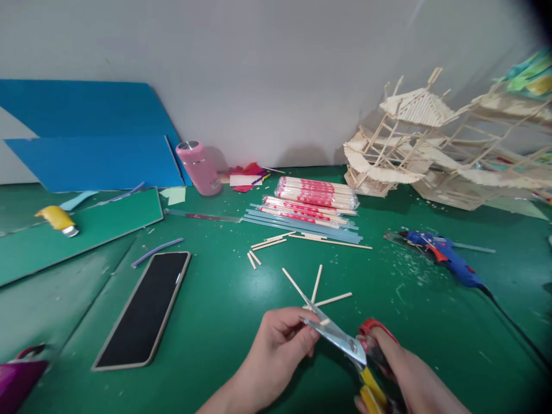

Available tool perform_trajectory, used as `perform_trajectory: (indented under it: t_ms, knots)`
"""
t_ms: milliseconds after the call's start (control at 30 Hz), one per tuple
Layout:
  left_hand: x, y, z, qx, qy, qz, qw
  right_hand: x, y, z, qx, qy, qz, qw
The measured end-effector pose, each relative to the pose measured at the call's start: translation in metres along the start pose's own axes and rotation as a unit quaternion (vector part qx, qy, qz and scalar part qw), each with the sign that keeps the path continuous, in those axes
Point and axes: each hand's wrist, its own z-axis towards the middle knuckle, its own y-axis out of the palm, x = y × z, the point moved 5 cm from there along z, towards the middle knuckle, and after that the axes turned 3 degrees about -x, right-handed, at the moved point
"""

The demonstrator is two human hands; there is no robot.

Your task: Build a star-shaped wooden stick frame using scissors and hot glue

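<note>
Gripping red-and-yellow-handled steel scissors (345, 343) in right hand (399, 357), angled forward-left, pretty much straddling a thin pale wooden stick (325, 322) pinched in left hand (281, 346).

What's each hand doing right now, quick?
Left hand: closed, apparently pinching thin wooden sticks.
Right hand: closed on the handles of scissors, blades spread.

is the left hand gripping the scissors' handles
No, the right hand grips the handles of the scissors.
</note>
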Motion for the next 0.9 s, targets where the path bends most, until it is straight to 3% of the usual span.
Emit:
perform_trajectory:
  t_ms: [133,367,467,633,733,900]
  knots:
    - [-0.002,0.001,0.0,-0.037,-0.014,-0.034,0.999,-0.005,-0.007,0.002,0.018,-0.006,-0.02,1.0]
    - [-0.006,0.006,-0.001,-0.089,-0.05,-0.141,0.985,0.007,0.0,0.002,-0.001,-0.011,-0.004,1.0]
    - [-0.006,0.006,0.0,-0.073,-0.04,-0.121,0.989,0.007,-0.001,0.002,0.006,-0.001,-0.01,1.0]
    - [0.005,0.002,0.001,-0.012,0.01,0.007,1.0,-0.004,-0.008,0.003,0.02,-0.009,-0.013,1.0]
    - [0.007,0.003,0.0,-0.039,0.0,0.034,0.999,-0.008,-0.007,0.004,0.029,-0.009,-0.01,0.999]
    - [0.001,0.003,0.0,-0.098,-0.026,-0.047,0.994,-0.004,-0.007,0.002,0.031,-0.013,-0.012,0.999]
